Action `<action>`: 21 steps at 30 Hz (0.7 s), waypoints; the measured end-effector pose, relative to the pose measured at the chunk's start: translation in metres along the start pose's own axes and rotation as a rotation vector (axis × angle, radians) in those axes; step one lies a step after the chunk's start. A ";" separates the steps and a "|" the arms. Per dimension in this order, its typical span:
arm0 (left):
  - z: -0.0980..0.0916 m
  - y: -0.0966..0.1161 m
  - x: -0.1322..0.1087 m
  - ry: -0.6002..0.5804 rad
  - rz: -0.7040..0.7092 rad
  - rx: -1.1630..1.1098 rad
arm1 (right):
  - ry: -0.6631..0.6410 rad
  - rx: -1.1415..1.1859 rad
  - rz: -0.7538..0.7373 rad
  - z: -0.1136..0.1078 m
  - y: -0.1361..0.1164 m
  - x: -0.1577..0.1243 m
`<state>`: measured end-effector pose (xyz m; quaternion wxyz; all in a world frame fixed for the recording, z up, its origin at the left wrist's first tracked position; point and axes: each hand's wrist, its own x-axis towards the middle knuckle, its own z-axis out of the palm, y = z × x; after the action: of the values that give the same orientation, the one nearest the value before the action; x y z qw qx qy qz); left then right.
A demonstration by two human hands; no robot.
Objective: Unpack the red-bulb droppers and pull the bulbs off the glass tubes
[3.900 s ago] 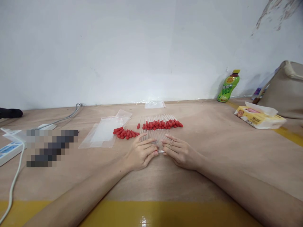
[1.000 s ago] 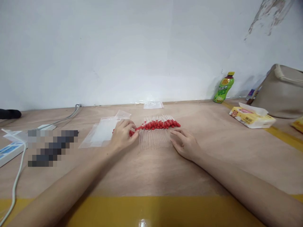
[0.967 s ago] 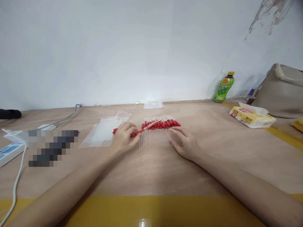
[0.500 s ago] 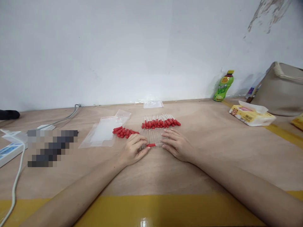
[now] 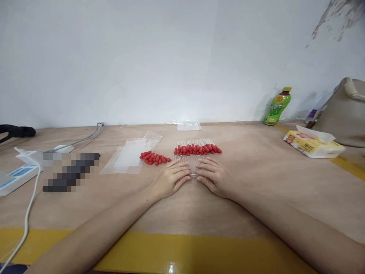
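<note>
Between my hands a thin glass dropper tube [image 5: 193, 175] lies crosswise near the table. My left hand [image 5: 172, 178] closes over its left end, where a red rubber bulb is almost wholly covered by the fingers. The fingers and thumb of my right hand [image 5: 214, 178] close around the tube's other end. Just beyond the hands, loose glass tubes [image 5: 193, 161] lie side by side, partly under my fingers. Farther back is a row of droppers with red bulbs [image 5: 198, 149], bulbs toward me. Loose red rubber bulbs [image 5: 154, 158] are heaped left of them.
Clear plastic bags [image 5: 128, 154] lie to the left, and another white packet [image 5: 188, 126] by the wall. A power strip [image 5: 21, 177] with a white cable is at far left. On the right stand a green bottle [image 5: 277, 106], a tissue pack [image 5: 312, 144] and a beige bag [image 5: 342, 112].
My left hand has slid right toward my right hand and now covers the red bulb that showed before. The gap between the hands is smaller. The whole view has shifted slightly.
</note>
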<state>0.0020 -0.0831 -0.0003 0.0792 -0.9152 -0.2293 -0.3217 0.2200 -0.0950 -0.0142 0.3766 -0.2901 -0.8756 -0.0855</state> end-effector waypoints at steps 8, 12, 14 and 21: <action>0.000 0.004 0.001 0.006 0.031 0.003 | -0.005 0.141 0.008 0.008 -0.002 -0.001; -0.001 0.004 0.003 0.010 0.063 -0.002 | -0.040 0.110 0.008 0.007 -0.003 0.000; -0.001 0.005 0.003 0.011 0.070 -0.002 | -0.045 0.105 0.000 0.006 -0.004 0.000; -0.005 0.008 0.004 -0.061 0.057 -0.004 | -0.030 0.159 -0.052 0.005 -0.007 0.000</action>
<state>0.0061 -0.0903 0.0065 0.0795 -0.9310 -0.2048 -0.2915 0.2128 -0.0983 -0.0172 0.3829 -0.2379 -0.8924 -0.0212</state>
